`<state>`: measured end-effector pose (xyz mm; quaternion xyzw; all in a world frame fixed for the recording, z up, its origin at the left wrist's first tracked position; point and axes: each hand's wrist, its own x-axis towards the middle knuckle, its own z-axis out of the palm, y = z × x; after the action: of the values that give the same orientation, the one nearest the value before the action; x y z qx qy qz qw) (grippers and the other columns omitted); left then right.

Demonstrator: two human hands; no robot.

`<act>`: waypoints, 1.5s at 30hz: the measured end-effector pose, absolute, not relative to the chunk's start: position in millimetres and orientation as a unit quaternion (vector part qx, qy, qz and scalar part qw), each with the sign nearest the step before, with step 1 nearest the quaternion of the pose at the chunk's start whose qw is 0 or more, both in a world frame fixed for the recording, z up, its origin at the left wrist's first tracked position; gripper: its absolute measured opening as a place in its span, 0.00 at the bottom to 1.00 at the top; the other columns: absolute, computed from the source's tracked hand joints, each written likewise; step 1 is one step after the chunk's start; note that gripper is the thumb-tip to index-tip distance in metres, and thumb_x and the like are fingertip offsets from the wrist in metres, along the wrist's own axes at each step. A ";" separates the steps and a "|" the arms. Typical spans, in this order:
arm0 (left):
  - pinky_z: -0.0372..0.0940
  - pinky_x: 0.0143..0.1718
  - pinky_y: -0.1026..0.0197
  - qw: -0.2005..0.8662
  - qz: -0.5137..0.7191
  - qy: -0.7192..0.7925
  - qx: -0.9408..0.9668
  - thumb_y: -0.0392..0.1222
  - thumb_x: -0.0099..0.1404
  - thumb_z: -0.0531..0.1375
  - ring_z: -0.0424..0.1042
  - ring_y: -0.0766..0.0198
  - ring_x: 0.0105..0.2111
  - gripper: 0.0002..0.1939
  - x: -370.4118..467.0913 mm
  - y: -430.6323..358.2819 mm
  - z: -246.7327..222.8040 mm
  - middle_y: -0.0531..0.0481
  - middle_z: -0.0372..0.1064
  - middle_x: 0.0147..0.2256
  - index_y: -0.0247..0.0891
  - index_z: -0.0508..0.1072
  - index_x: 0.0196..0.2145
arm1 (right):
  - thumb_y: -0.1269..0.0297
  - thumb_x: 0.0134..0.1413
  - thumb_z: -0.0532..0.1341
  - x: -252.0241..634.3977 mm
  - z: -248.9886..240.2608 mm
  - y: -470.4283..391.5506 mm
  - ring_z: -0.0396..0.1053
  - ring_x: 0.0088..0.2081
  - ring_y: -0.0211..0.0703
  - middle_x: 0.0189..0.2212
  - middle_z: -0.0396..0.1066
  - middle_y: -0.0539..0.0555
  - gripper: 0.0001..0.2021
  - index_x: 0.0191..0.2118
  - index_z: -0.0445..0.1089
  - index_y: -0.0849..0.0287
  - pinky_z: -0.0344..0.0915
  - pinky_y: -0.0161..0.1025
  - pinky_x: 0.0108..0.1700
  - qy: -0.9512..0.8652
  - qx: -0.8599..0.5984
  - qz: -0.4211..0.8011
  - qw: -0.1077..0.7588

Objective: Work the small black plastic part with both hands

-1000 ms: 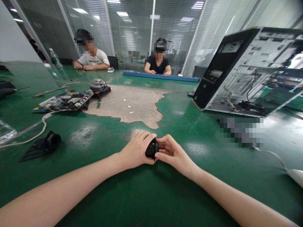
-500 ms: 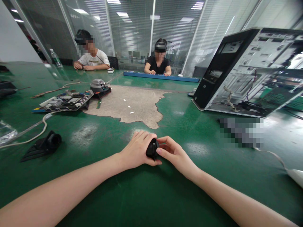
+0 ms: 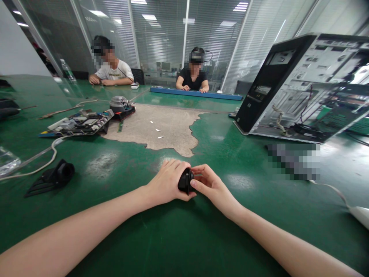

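A small black part [image 3: 183, 181] is held between my two hands, just above the green table [image 3: 150, 238]. My left hand [image 3: 167, 182] wraps round its left side, with the thumb under it. My right hand [image 3: 208, 184] pinches its right edge between thumb and fingers. The fingertips of my right hand behind the part are partly hidden. Another black part with a round opening [image 3: 62, 173] lies on the table to the left.
A circuit board [image 3: 83, 123] and a fan-like cooler [image 3: 121, 105] stand at the left. An open computer case [image 3: 291, 88] is at the right. Two people sit across the table, one behind a blue bar [image 3: 196, 93]. A cable [image 3: 53, 152] runs along the left.
The hands have barely shifted. The black part is turned slightly, and the left thumb and right fingers have moved up a little.
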<state>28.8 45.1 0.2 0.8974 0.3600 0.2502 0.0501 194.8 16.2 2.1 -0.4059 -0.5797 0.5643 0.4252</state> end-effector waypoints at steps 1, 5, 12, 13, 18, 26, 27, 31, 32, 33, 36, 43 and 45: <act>0.54 0.36 0.55 0.052 0.250 0.361 0.897 0.52 0.45 0.61 0.62 0.55 0.37 0.27 29.1 45.3 0.2 0.48 0.63 0.36 0.39 0.59 0.41 | 0.59 0.45 0.62 194.8 2.2 16.4 0.65 0.38 0.39 0.37 0.65 0.51 0.13 0.36 0.59 0.56 0.63 0.40 0.40 -0.578 -0.408 0.567 0.422; 0.53 0.36 0.55 0.055 0.255 0.363 0.895 0.50 0.46 0.60 0.62 0.55 0.36 0.26 29.6 45.5 0.1 0.49 0.64 0.35 0.39 0.59 0.41 | 0.62 0.41 0.64 195.9 2.2 16.3 0.66 0.39 0.39 0.34 0.65 0.49 0.15 0.34 0.58 0.56 0.63 0.40 0.41 -0.575 -0.376 0.596 0.415; 0.53 0.36 0.56 0.050 0.253 0.359 0.897 0.52 0.45 0.61 0.62 0.55 0.37 0.27 28.5 45.8 0.1 0.49 0.63 0.36 0.38 0.59 0.40 | 0.59 0.45 0.62 195.4 3.4 16.8 0.66 0.36 0.37 0.32 0.66 0.48 0.12 0.32 0.58 0.56 0.62 0.39 0.41 -0.575 -0.383 0.580 0.431; 0.53 0.36 0.56 0.051 0.251 0.358 0.898 0.52 0.45 0.62 0.62 0.55 0.37 0.27 28.3 45.9 0.4 0.49 0.63 0.36 0.38 0.59 0.40 | 0.58 0.44 0.62 195.1 3.6 17.1 0.66 0.37 0.38 0.33 0.65 0.48 0.12 0.32 0.59 0.56 0.62 0.39 0.41 -0.576 -0.390 0.574 0.432; 0.53 0.36 0.56 0.054 0.250 0.359 0.898 0.50 0.46 0.61 0.62 0.56 0.37 0.25 27.9 45.4 1.4 0.49 0.63 0.36 0.38 0.59 0.40 | 0.60 0.44 0.62 195.4 4.1 17.2 0.66 0.39 0.40 0.36 0.65 0.51 0.14 0.36 0.59 0.56 0.63 0.41 0.42 -0.574 -0.403 0.583 0.410; 0.53 0.35 0.56 0.049 0.253 0.361 0.896 0.50 0.46 0.60 0.62 0.56 0.36 0.25 28.6 45.8 -0.8 0.49 0.63 0.35 0.38 0.59 0.41 | 0.62 0.43 0.63 196.3 2.2 14.6 0.65 0.37 0.36 0.33 0.65 0.48 0.14 0.33 0.56 0.55 0.62 0.39 0.41 -0.575 -0.366 0.598 0.422; 0.53 0.35 0.56 0.051 0.255 0.360 0.896 0.51 0.46 0.61 0.62 0.56 0.36 0.26 28.7 45.9 -0.7 0.49 0.63 0.35 0.39 0.59 0.40 | 0.61 0.45 0.62 196.0 2.8 14.8 0.65 0.37 0.36 0.33 0.65 0.48 0.13 0.33 0.57 0.55 0.62 0.38 0.40 -0.575 -0.372 0.592 0.425; 0.53 0.36 0.56 0.056 0.252 0.357 0.898 0.51 0.45 0.61 0.62 0.55 0.37 0.26 29.4 45.9 1.0 0.49 0.64 0.36 0.39 0.59 0.40 | 0.59 0.45 0.61 194.4 5.1 16.2 0.65 0.38 0.38 0.34 0.65 0.50 0.12 0.34 0.58 0.56 0.62 0.39 0.40 -0.576 -0.400 0.573 0.425; 0.53 0.36 0.56 0.056 0.251 0.357 0.898 0.51 0.45 0.61 0.62 0.55 0.37 0.26 29.6 45.8 1.3 0.49 0.64 0.36 0.39 0.59 0.40 | 0.59 0.45 0.62 194.2 5.2 16.4 0.65 0.38 0.39 0.36 0.64 0.51 0.13 0.35 0.59 0.56 0.62 0.40 0.41 -0.574 -0.405 0.572 0.422; 0.53 0.36 0.56 0.057 0.249 0.358 0.898 0.50 0.45 0.61 0.62 0.55 0.37 0.26 29.7 45.7 1.5 0.49 0.64 0.36 0.39 0.59 0.40 | 0.59 0.45 0.62 194.1 5.1 16.5 0.65 0.39 0.39 0.36 0.64 0.51 0.13 0.36 0.59 0.56 0.62 0.40 0.41 -0.574 -0.407 0.574 0.419; 0.53 0.36 0.56 0.057 0.251 0.361 0.896 0.49 0.45 0.61 0.62 0.55 0.37 0.25 29.7 45.3 1.3 0.49 0.64 0.36 0.39 0.59 0.40 | 0.61 0.43 0.63 194.9 3.9 15.5 0.66 0.40 0.40 0.36 0.65 0.50 0.15 0.36 0.58 0.56 0.63 0.42 0.43 -0.575 -0.389 0.587 0.416; 0.54 0.36 0.55 0.052 0.248 0.361 0.897 0.51 0.46 0.60 0.62 0.55 0.36 0.26 28.6 45.7 0.4 0.48 0.64 0.36 0.38 0.59 0.41 | 0.60 0.45 0.62 195.2 4.2 14.5 0.66 0.36 0.38 0.32 0.65 0.48 0.13 0.32 0.57 0.55 0.62 0.39 0.40 -0.575 -0.368 0.591 0.429; 0.54 0.36 0.55 0.053 0.249 0.360 0.897 0.51 0.46 0.61 0.62 0.55 0.37 0.26 28.9 45.9 0.4 0.48 0.64 0.36 0.38 0.59 0.41 | 0.59 0.46 0.61 194.4 4.7 15.5 0.65 0.36 0.38 0.32 0.65 0.48 0.12 0.33 0.58 0.56 0.61 0.39 0.40 -0.579 -0.379 0.578 0.433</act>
<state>28.9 45.9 0.4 0.8974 0.3605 0.2488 0.0525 194.4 15.5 4.7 -0.3791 -0.5787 0.5778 0.4331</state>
